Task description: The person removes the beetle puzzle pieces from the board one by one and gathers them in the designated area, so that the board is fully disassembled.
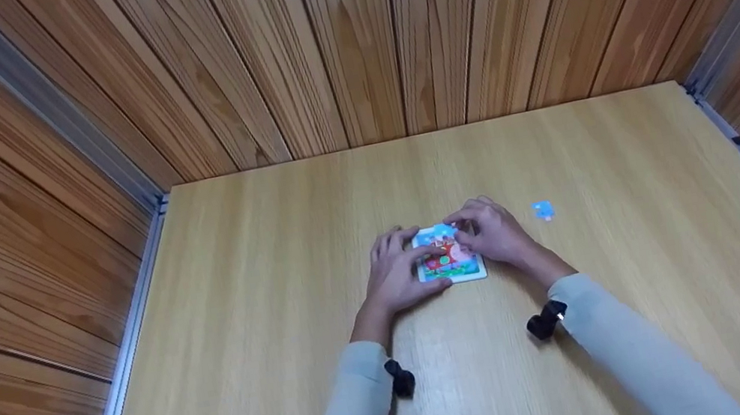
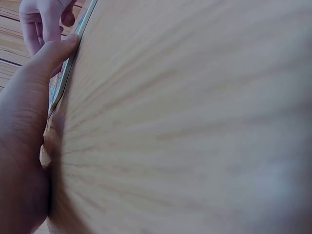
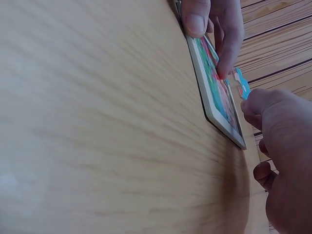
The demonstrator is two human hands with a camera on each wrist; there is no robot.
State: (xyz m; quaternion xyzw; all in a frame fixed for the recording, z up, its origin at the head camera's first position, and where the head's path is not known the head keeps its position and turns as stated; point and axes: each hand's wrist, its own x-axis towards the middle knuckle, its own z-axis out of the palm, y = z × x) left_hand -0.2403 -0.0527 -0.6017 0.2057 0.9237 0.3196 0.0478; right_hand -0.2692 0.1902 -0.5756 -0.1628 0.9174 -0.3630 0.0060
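Note:
A small picture puzzle in a white-rimmed tray (image 1: pixel 467 277) lies flat on the table, its picture red, green, pink and blue. My left hand (image 1: pixel 393 273) grips the tray from the left, with the thumb at the near edge and a finger laid on the picture. Between the thumb and fingers of my right hand (image 1: pixel 498 232) a light-blue puzzle piece (image 3: pixel 243 85) is pinched, tilted up above the tray's far right part. A second blue puzzle piece (image 1: pixel 543 209) with a pink tab rests on the table to the right of that hand.
The light wooden tabletop (image 1: pixel 260 272) is bounded by plank walls (image 1: pixel 356 42) at the back and sides, with metal rails along the side edges. Each sleeve cuff carries a small black wrist camera (image 1: pixel 547 320).

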